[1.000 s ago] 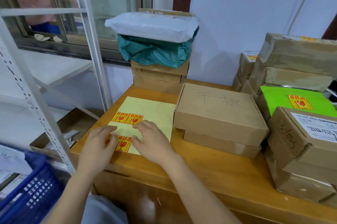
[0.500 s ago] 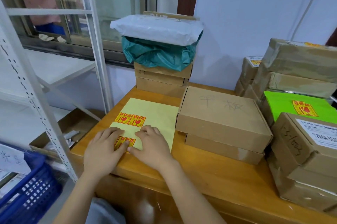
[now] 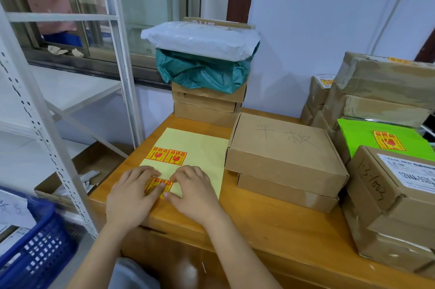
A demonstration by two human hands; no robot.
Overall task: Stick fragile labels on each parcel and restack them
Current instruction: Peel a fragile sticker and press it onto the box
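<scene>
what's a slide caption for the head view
Both hands work a fragile label off the yellow sheet beside stacked parcels.
</scene>
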